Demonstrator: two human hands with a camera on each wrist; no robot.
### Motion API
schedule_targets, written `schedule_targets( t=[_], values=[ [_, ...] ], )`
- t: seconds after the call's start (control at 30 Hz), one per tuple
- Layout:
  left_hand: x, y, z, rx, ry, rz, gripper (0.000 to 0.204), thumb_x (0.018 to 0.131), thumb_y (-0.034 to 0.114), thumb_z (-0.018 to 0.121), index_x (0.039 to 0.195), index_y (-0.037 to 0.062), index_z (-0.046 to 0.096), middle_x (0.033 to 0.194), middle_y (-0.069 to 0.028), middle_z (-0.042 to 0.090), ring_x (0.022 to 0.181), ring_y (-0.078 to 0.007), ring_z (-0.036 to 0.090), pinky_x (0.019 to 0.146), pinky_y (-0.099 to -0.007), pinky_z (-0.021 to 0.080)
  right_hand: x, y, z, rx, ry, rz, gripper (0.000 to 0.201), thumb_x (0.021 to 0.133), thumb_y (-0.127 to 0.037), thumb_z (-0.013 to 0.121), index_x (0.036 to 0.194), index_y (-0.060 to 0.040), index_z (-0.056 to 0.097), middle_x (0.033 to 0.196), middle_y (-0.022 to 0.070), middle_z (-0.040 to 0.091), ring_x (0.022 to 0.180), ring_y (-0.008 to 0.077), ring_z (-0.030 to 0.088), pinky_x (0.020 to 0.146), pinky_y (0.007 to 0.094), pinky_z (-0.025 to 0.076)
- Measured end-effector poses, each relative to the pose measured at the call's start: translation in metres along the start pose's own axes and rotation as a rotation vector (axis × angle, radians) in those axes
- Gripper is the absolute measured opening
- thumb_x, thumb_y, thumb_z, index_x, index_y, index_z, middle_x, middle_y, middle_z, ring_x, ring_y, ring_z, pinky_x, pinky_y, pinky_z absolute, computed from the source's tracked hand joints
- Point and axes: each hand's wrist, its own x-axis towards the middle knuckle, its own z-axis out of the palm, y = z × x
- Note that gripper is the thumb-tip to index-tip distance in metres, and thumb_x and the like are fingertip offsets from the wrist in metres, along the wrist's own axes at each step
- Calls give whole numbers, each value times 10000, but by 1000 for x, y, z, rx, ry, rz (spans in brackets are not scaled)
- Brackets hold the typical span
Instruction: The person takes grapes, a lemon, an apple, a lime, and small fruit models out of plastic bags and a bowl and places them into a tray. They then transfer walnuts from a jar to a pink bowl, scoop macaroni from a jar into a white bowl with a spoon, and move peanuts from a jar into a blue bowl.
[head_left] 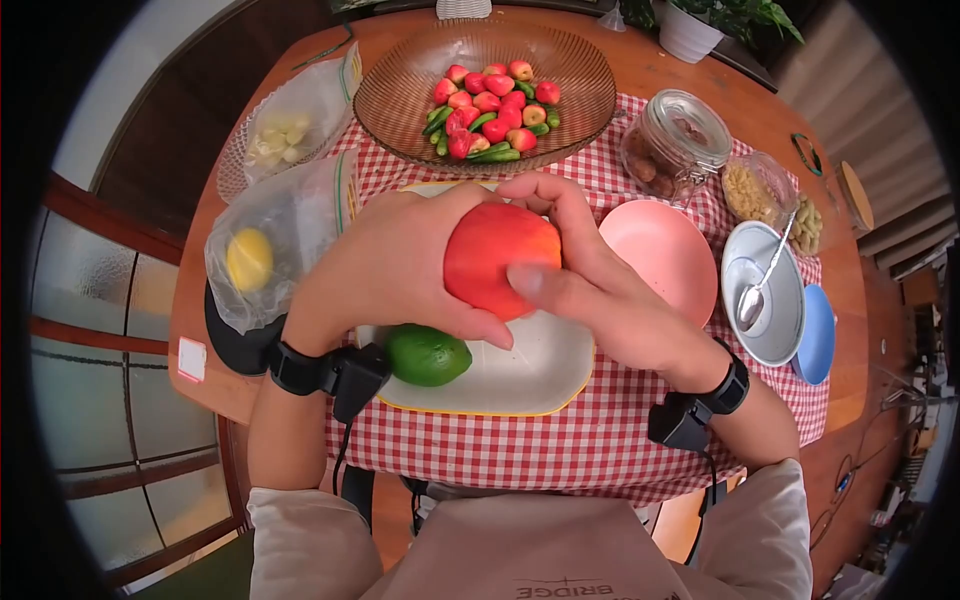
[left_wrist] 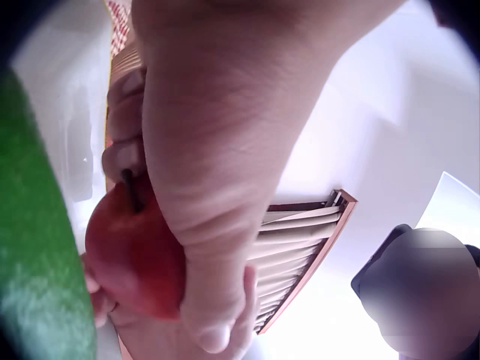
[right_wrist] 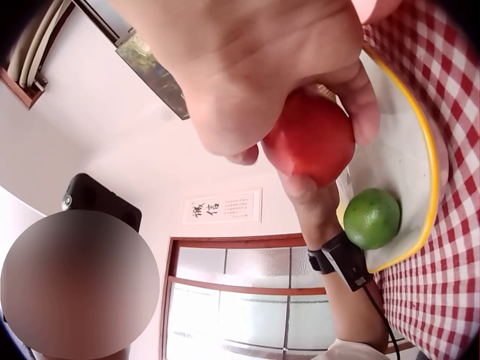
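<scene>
A red apple-like fruit (head_left: 500, 258) is held up over the white yellow-rimmed dish (head_left: 500, 395). My left hand (head_left: 400, 250) grips it from the left, thumb below. From the right, my right hand (head_left: 610, 290) pinches the same fruit, its thumb across the front. The left wrist view shows a dark stem on the red fruit (left_wrist: 135, 247), beside my left hand (left_wrist: 217, 135). A green fruit (head_left: 428, 355) lies in the dish at its left side. In the right wrist view my right hand (right_wrist: 262, 67) curls round the red fruit (right_wrist: 311, 139), above the green fruit (right_wrist: 371, 218).
A large amber bowl (head_left: 385, 110) of small red and green pieces stands at the back. Bags, one with a yellow fruit (head_left: 249, 259), lie left. To the right are a pink plate (head_left: 665, 260), a glass jar (head_left: 680, 140), a bowl with a spoon (head_left: 765, 330) and a blue plate (head_left: 817, 340).
</scene>
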Motion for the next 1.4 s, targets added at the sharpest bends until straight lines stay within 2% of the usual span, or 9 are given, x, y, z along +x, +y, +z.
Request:
schedule_targets(
  t=[0.3, 0.37, 0.5, 0.63, 0.93, 1.1, 1.23, 1.3, 1.4],
  values=[
    [2, -14, -1, -152, 229, -76, 477, 858, 499, 765, 871, 26, 702, 725, -165, 669, 669, -333, 671, 637, -382, 519, 2, 13, 8, -183, 100, -33, 515, 957, -228, 699, 1369, -84, 425, 1311, 103, 500, 1172, 194, 551, 928, 329, 515],
    [-5, -11, -15, 387, 235, -125, 399, 985, 348, 663, 813, -12, 643, 606, -157, 550, 563, -295, 542, 562, -347, 452, 2, 22, 9, -257, 107, -122, 499, 912, -155, 723, 1330, -72, 464, 1316, 141, 502, 1200, 258, 557, 984, 365, 502],
    [-19, -9, -33, 790, 349, -490, 541, 844, 528, 761, 837, -3, 661, 631, -175, 609, 618, -354, 635, 589, -446, 477, 3, 20, 9, -590, 137, -191, 473, 817, 2, 715, 1232, -90, 507, 1375, 134, 466, 1268, 286, 517, 1023, 374, 476],
    [-31, -37, -36, 832, 411, -517, 626, 768, 581, 792, 952, 1, 645, 743, -202, 660, 741, -393, 669, 674, -488, 494, -1, 14, 8, -680, -24, -127, 392, 787, 46, 756, 1069, -83, 517, 1392, 130, 464, 1311, 320, 492, 1058, 380, 451],
    [-39, -54, -49, 555, 421, -577, 405, 791, 229, 778, 1046, 31, 533, 855, -235, 665, 847, -428, 658, 760, -495, 494, -2, 10, 17, -955, 141, -127, 569, 780, -298, 854, 1240, -119, 571, 1196, 154, 589, 1085, 377, 640, 894, 440, 562],
    [-34, -60, -54, 159, 559, -372, 255, 819, 33, 613, 1056, 61, 521, 655, -45, 564, 621, -155, 566, 602, -324, 428, 4, 10, 20, -1125, 76, -118, 625, 809, -372, 820, 1344, -175, 561, 1106, 164, 650, 994, 387, 684, 882, 427, 571],
    [-34, -47, -59, -59, 617, -314, 240, 842, -24, 552, 1059, 72, 526, 650, 62, 511, 615, -36, 471, 561, -245, 354, 22, 6, 17, -842, 136, -34, 650, 840, -298, 815, 1371, -108, 491, 1234, 159, 622, 1100, 292, 677, 950, 373, 550],
    [-36, -49, -62, -248, 616, -205, 220, 879, -53, 520, 1063, 66, 534, 710, 69, 572, 631, -30, 524, 578, -219, 388, 32, -2, 28, -149, 231, -189, 726, 875, -259, 801, 1431, -97, 363, 1336, 153, 542, 1186, 263, 626, 988, 381, 530],
    [-32, -55, -55, -586, 606, -39, 173, 893, 35, 610, 1057, 87, 588, 725, 73, 582, 563, 14, 448, 497, -206, 291, 48, -36, 50, 29, 201, -383, 798, 894, -271, 770, 1477, -101, 253, 1412, 154, 461, 1293, 280, 530, 1050, 422, 492]
  ],
)
